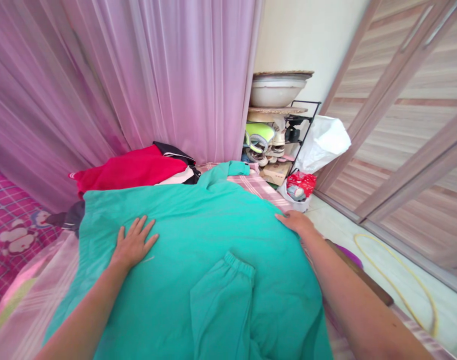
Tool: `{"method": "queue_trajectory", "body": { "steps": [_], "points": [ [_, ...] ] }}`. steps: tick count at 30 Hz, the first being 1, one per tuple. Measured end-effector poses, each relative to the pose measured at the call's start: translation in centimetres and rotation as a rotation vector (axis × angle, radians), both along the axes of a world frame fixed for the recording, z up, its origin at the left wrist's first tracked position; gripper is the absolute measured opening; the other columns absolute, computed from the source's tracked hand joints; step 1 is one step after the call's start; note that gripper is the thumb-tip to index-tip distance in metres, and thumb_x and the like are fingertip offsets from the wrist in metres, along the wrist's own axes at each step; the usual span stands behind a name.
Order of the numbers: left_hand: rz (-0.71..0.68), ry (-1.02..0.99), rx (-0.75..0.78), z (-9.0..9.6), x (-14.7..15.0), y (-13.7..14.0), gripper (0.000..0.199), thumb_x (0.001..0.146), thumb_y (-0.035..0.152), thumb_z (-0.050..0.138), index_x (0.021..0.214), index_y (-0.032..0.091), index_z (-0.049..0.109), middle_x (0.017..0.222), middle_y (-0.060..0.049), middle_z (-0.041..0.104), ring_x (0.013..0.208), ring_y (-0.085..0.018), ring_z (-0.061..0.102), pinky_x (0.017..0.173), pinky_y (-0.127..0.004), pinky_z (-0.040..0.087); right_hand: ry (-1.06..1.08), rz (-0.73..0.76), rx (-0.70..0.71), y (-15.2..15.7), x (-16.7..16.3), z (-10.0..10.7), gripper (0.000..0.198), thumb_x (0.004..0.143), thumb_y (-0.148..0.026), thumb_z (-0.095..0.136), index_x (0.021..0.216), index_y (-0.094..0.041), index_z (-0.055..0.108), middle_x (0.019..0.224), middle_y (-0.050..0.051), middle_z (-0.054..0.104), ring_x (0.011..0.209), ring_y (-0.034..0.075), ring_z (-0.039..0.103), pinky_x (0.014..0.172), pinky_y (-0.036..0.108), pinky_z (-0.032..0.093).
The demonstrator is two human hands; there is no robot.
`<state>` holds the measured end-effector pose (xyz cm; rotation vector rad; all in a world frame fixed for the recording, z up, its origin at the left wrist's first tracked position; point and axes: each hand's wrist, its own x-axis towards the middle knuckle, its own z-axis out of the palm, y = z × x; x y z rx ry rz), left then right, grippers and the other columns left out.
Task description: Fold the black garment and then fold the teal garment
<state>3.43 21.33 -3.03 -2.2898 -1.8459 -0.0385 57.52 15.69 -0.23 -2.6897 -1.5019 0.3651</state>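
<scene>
A green long-sleeved jacket (176, 235) lies spread over the bed, its gathered hem toward the left. One sleeve (223, 305) with an elastic cuff is folded across the front of it, and the other sleeve (228, 170) sticks out at the far side. My left hand (134, 242) rests flat on the cloth near the hem, fingers spread. At the jacket's right edge, my right hand (296, 223) pinches the fabric; some of its fingers are hidden.
Red clothing (131, 170) and dark clothing lie behind the jacket by the purple curtain (176, 75). A shoe rack (307, 135) topped with a basin (277, 92) stands beyond the bed. Bags, a yellow hose (404, 270) and a wooden wardrobe (412, 135) are at right.
</scene>
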Motion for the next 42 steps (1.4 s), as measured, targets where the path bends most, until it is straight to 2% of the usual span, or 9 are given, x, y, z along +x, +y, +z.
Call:
{"method": "queue_trajectory", "body": {
  "steps": [7, 13, 18, 24, 28, 34, 38, 40, 42],
  "points": [
    [0.007, 0.009, -0.021, 0.4, 0.2, -0.1, 0.059, 0.095, 0.049, 0.033, 0.150, 0.027, 0.036, 0.161, -0.007, 0.026, 0.148, -0.028, 0.021, 0.116, -0.061, 0.018, -0.030, 0.096, -0.081, 0.5, 0.1, 0.2, 0.058, 0.085, -0.059, 0.056, 0.116, -0.011, 0.069, 0.118, 0.018, 0.069, 0.107, 0.029, 0.065, 0.081, 0.033, 0.049],
    [0.010, -0.010, -0.025, 0.5, 0.3, -0.2, 0.060, 0.095, 0.048, 0.033, 0.150, 0.026, 0.037, 0.160, -0.007, 0.027, 0.148, -0.029, 0.022, 0.116, -0.060, 0.017, -0.201, 0.072, 0.194, -1.2, -3.4, 1.3, 0.038, 0.088, -0.029, 0.055, 0.122, -0.017, 0.064, 0.115, 0.013, 0.069, 0.104, 0.027, 0.065, 0.079, 0.032, 0.047],
    [0.013, 0.000, -0.042, 0.8, 0.4, -0.3, 0.060, 0.095, 0.046, 0.033, 0.150, 0.025, 0.036, 0.161, -0.008, 0.025, 0.148, -0.029, 0.020, 0.116, -0.061, 0.017, -0.378, 0.338, 0.371, -3.7, -8.2, 2.3, 0.030, 0.092, -0.019, 0.046, 0.111, -0.021, 0.070, 0.104, 0.010, 0.069, 0.090, 0.022, 0.064, 0.073, 0.030, 0.044],
    [0.055, 0.026, -0.073, 2.2, 1.5, -0.4, 0.059, 0.093, 0.045, 0.035, 0.147, 0.022, 0.041, 0.159, -0.012, 0.030, 0.147, -0.033, 0.025, 0.113, -0.063, 0.021, -0.438, 0.649, 0.550, -6.4, -13.8, -0.2, 0.023, 0.096, -0.021, 0.050, 0.095, -0.023, 0.072, 0.083, 0.005, 0.066, 0.074, 0.018, 0.058, 0.066, 0.031, 0.039],
    [0.000, 0.005, 0.018, 4.3, 6.2, -1.1, 0.054, 0.093, 0.037, 0.039, 0.141, 0.015, 0.050, 0.151, -0.017, 0.043, 0.140, -0.033, 0.038, 0.112, -0.057, 0.027, -0.442, 0.741, 0.609, -7.5, -15.8, -2.0, 0.017, 0.094, -0.019, 0.054, 0.097, -0.022, 0.070, 0.081, 0.004, 0.065, 0.075, 0.019, 0.057, 0.066, 0.033, 0.038],
    [-0.436, -0.250, -0.025, 6.7, 19.3, -2.5, 0.048, 0.093, 0.043, 0.048, 0.136, 0.023, 0.053, 0.133, -0.010, 0.062, 0.124, -0.026, 0.056, 0.107, -0.041, 0.040, -0.426, 0.779, 0.627, -8.3, -16.4, -2.6, 0.011, 0.092, -0.019, 0.058, 0.092, -0.022, 0.068, 0.078, 0.003, 0.064, 0.074, 0.019, 0.057, 0.066, 0.034, 0.039],
    [-0.431, -0.308, -0.104, 7.4, 26.8, -2.7, 0.058, 0.090, 0.052, 0.052, 0.139, 0.021, 0.050, 0.127, -0.012, 0.063, 0.118, -0.026, 0.058, 0.100, -0.037, 0.045, -0.391, 0.790, 0.648, -8.2, -16.6, -2.7, 0.012, 0.092, -0.018, 0.057, 0.089, -0.020, 0.068, 0.076, 0.003, 0.064, 0.072, 0.019, 0.057, 0.064, 0.033, 0.039],
    [-0.427, -0.301, -0.103, 7.7, 29.1, -2.3, 0.058, 0.088, 0.051, 0.056, 0.137, 0.021, 0.051, 0.126, -0.013, 0.061, 0.118, -0.027, 0.056, 0.098, -0.037, 0.045, -0.366, 0.804, 0.640, -8.3, -16.9, -2.8, 0.013, 0.093, -0.017, 0.056, 0.088, -0.020, 0.068, 0.076, 0.004, 0.065, 0.071, 0.019, 0.057, 0.063, 0.033, 0.039],
    [-0.440, -0.278, -0.110, 7.9, 30.5, -1.7, 0.045, 0.089, 0.043, 0.055, 0.129, 0.021, 0.059, 0.122, -0.013, 0.061, 0.114, -0.027, 0.058, 0.095, -0.037, 0.046, -0.334, 0.806, 0.621, -8.7, -17.1, -2.5, 0.014, 0.093, -0.016, 0.055, 0.089, -0.021, 0.068, 0.077, 0.004, 0.065, 0.069, 0.018, 0.058, 0.061, 0.032, 0.040]
  ]
}}
